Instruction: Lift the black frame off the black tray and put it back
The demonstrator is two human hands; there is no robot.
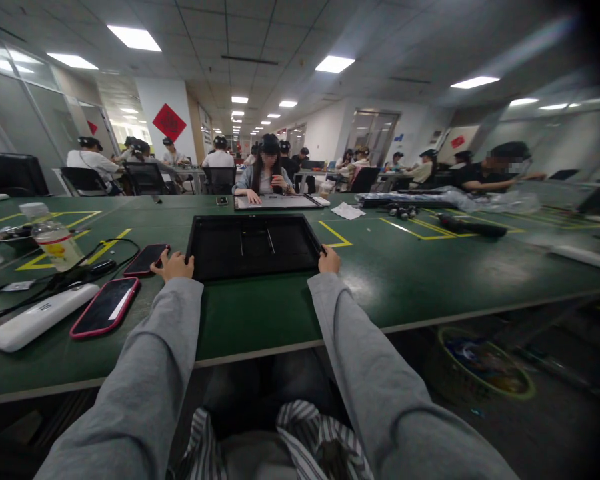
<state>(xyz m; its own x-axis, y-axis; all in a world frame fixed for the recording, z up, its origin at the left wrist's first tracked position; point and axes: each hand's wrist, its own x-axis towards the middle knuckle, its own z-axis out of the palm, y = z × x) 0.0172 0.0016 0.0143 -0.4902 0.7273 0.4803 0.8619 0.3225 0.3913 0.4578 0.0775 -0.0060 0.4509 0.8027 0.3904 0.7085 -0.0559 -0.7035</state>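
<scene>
A shallow black rectangular panel with a raised rim lies before me on the green table, two thin upright strips showing near its middle. My left hand grips its left edge near the front corner, with some fingers spread outward toward a dark phone. At the opposite edge, my right hand has its fingers closed on the rim near the right front corner. The undersides of both grips are hidden.
Left of me are a pink-cased phone, a white power bank, black cables and a bottle. Across the table a person works at another panel. A dark tool lies right; a basket stands below.
</scene>
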